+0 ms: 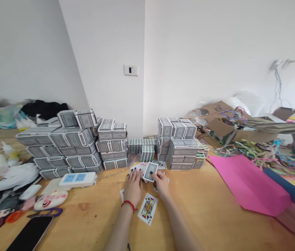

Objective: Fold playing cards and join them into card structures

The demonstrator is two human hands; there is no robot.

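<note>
My left hand [133,186] lies on the wooden table [215,216] with fingers spread over a fan of face-up playing cards [141,168]. A red string circles that wrist. My right hand [161,183] pinches one card [150,171] by its lower edge, its patterned back facing up. A face-up king card [148,208] lies flat on the table between my forearms. Another card peeks out under my left hand.
Stacks of boxed card decks [66,146] stand at the back left and the back centre [179,143]. A white power strip [78,179], a phone [30,233] and toys lie to the left. Pink paper [246,184] and a cardboard box with ribbons [228,129] are at the right.
</note>
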